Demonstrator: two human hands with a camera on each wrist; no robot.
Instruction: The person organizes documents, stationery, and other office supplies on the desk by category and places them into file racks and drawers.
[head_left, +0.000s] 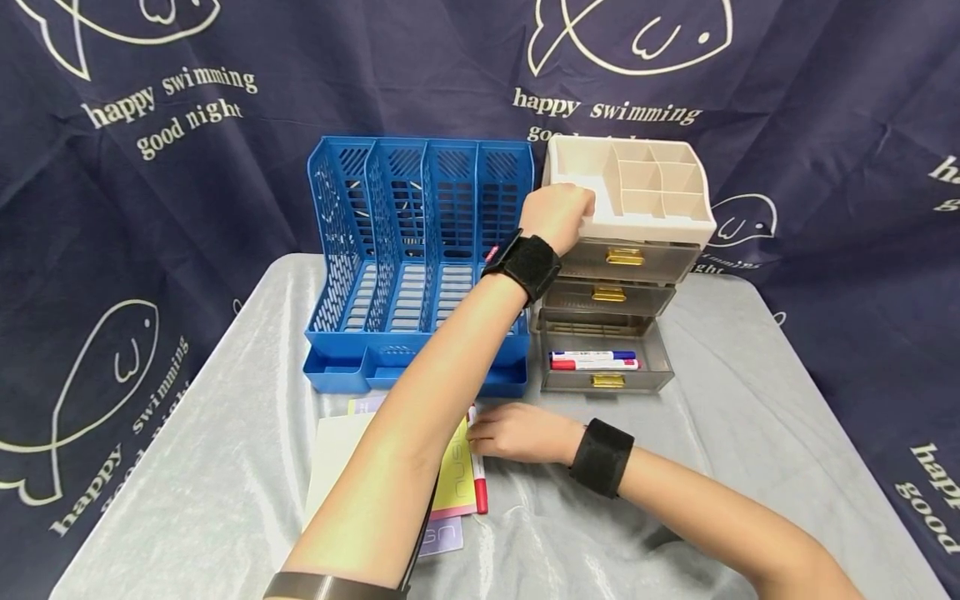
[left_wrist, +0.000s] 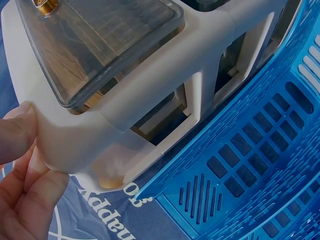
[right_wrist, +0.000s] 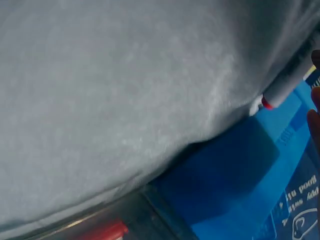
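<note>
While the left hand [head_left: 558, 215] pinches the white desktop drawer organizer [head_left: 645, 225] by its upper edge at one corner, thumb and curled fingers close together with the plastic between them, the organizer's body extends below and to the right of those fingers; the blue file rack [head_left: 360, 340] stands to the left of them.

Right hand [head_left: 525, 433]: fingers bent, tips at the barrel of a red-capped marker [head_left: 481, 493], its cap end nearer the wearer than the fingertips; cannot tell whether they have hold of it; just left of the tips, the yellow booklet [head_left: 456, 471], lavender booklet [head_left: 442, 537] and cream booklet [head_left: 337, 450] overlap; ahead and to the right of these fingers, the lowest drawer [head_left: 570, 382] is pulled out.

Counts: one organizer, three drawers, three gold handles, six small top compartments beside one large; one rack, four upright bays; one marker at the right fingertips, at least two in the lowest drawer, blue and red; booklets, at least three; wrist straps, two, black.

Writing: "happy swimming good night" on the navy backdrop [head_left: 825, 125], beyond both hands; booklet lettering partly covered, not fully legible; marker print too small to read.
</note>
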